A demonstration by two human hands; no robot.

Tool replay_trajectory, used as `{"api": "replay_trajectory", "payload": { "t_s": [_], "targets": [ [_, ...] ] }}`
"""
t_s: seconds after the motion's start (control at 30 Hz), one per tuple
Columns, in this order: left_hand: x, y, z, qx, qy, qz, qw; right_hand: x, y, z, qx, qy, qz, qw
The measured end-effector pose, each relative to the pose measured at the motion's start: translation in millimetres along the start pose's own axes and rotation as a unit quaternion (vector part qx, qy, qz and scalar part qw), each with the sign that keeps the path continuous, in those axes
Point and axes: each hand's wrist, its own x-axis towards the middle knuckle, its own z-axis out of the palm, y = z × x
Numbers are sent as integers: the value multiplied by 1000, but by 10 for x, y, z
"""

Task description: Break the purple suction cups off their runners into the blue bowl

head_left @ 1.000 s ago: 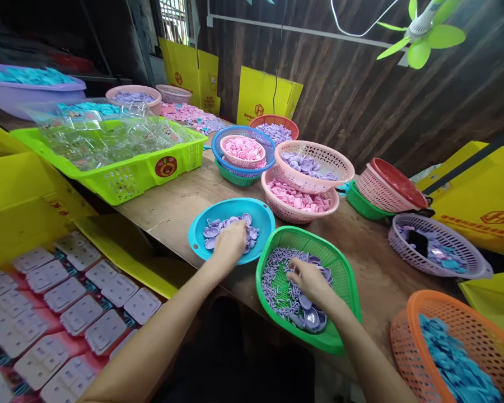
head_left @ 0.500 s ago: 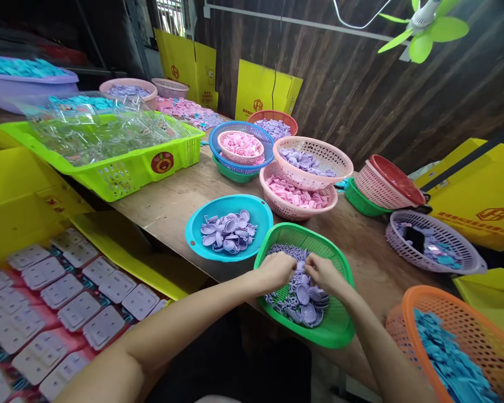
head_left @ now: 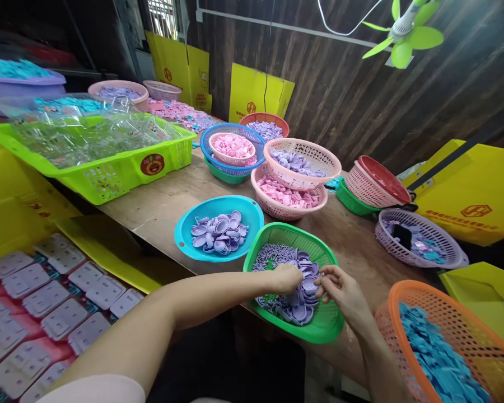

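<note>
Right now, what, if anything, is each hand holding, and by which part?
Cannot tell: the left hand hides its grip; anything in the right hand is too small to identify.

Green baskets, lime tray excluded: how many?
3. A large basket is under the left hand; a second basket sits beneath the blue basket; a third basket is under the red-topped pink basket at right. More may be hidden.

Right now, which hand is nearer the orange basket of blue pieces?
Right. The right hand is at the right edge of the green basket, toward the orange basket; the left hand is farther, over the green basket's middle.
</note>
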Motion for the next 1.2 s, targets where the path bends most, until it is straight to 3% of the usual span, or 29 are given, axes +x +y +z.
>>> {"api": "replay_trajectory", "payload": {
  "t_s": [0.17,0.27,0.37,0.47,0.6,0.8,0.87,0.97,1.2],
  "targets": [
    [-251,-89,-278,-14,30,19,999,-49,-2,135,38,-14,21,999],
    [-474,-140,-384,-127,50,16,991,-32,-19,250,35,18,-5,999],
    [-665,-178,-416,-343,34,-3,939,-7,-45,357,74,15,-5,997],
    [-789,-190,-400,-490,28,-20,871,10,-81,456,180,-25,51,982],
    [-873,-161,-364,-568,44,-36,821,26,-117,576,215,-42,59,974],
    [-968,-123,-427,-648,-69,-24,758,32,-154,614,107,-48,-18,993],
    [-977,-137,-455,-639,-80,-25,765,24,-189,591,71,-55,-41,995],
    [-956,-166,-466,-599,-57,-8,799,-1,-257,564,26,-73,-51,996],
    [-953,-93,-425,-361,104,-26,926,-39,-275,611,27,-87,-43,995]
  ]
}}
